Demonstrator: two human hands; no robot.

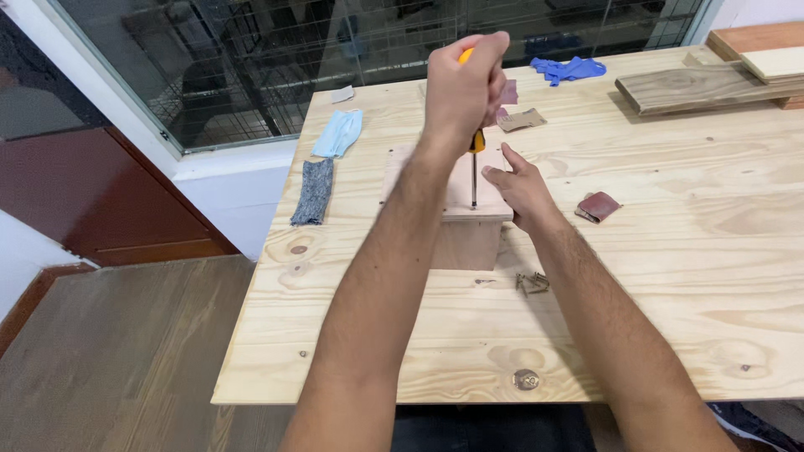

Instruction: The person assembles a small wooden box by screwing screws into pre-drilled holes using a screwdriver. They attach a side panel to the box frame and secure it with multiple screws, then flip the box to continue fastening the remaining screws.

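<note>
My left hand (463, 88) is closed around the orange handle of a screwdriver (474, 172), held upright with its tip on the top of a small wooden box (466, 233). My right hand (521, 189) rests on the right edge of the box top, fingers apart, steadying it. The box stands on a light pine table (670, 276). A small pile of screws (533, 283) lies on the table just in front of my right forearm.
A folded piece of red-brown sandpaper (597, 206) lies right of the box. A light blue face mask (339, 132) and a grey cloth strip (315, 192) lie at the left. Blue gloves (572, 69) and stacked wooden planks (712, 84) sit at the back right.
</note>
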